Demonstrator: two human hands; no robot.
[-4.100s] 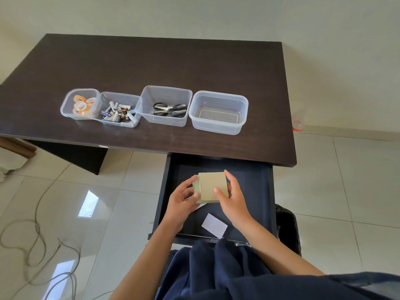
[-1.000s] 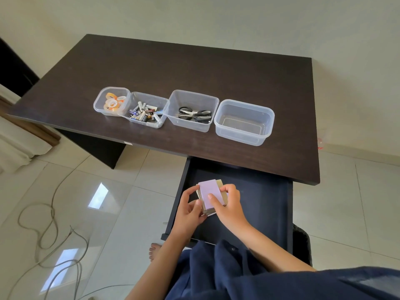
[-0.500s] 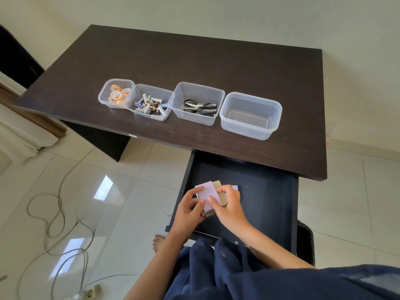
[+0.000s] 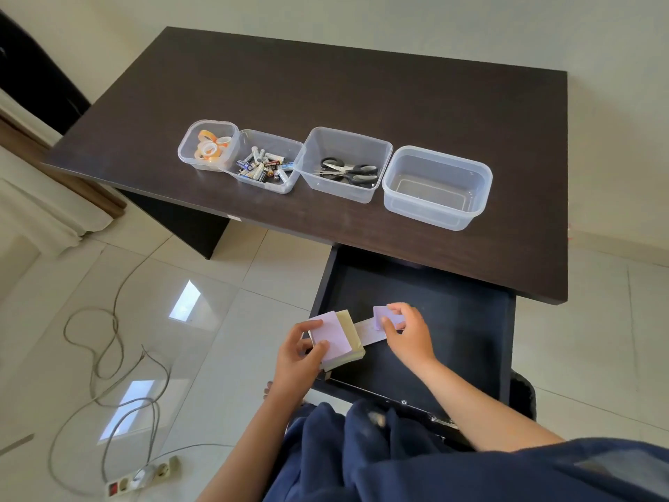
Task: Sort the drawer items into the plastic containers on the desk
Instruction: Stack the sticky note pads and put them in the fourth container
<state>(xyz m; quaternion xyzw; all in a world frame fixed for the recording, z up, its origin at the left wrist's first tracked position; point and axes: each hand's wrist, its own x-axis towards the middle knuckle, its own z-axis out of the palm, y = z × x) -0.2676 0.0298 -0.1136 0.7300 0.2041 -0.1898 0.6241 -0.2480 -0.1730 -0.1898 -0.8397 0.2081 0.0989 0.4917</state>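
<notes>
Over the drawer (image 4: pixel 452 320), her left hand (image 4: pixel 300 353) grips the note stack (image 4: pixel 335 338), right hand (image 4: pixel 405 329) pinches a lilac pad (image 4: pixel 383 315); both likely go next into the empty container (image 4: pixel 436 188).

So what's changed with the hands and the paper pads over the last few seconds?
The right hand let go of the stack and moved right to pinch a small purple pad in the drawer. A purple pad now tops the stack, held by the left hand alone. The white card lies beside it. The four containers are unchanged.
</notes>
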